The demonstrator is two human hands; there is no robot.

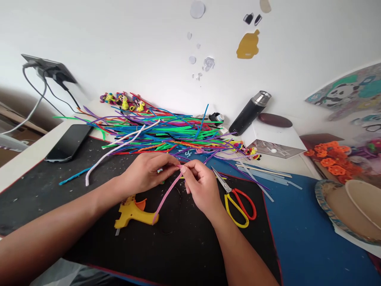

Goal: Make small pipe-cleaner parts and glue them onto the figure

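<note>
Between my two hands is a pink pipe cleaner [167, 195], its free length hanging down toward the handle of a yellow glue gun [135, 213]. The fingertips of my left hand [150, 171] pinch its upper end. Right beside them, my right hand [201, 184] grips the same end between thumb and fingers; the exact shape there is partly hidden by the fingers. Scissors [235, 200] with one red and one yellow handle lie just right of my right hand. Behind both hands spreads a heap of colourful pipe cleaners [154, 133], with white ones [114, 149] on its left.
A black mat [190, 254] covers the work surface. A phone [70, 142] lies at the left. Small pipe-cleaner figures [123, 101], a dark flask [250, 113], glue sticks [264, 174] and a white box [275, 141] stand or lie toward the wall. At the right is a round basket [330, 214].
</note>
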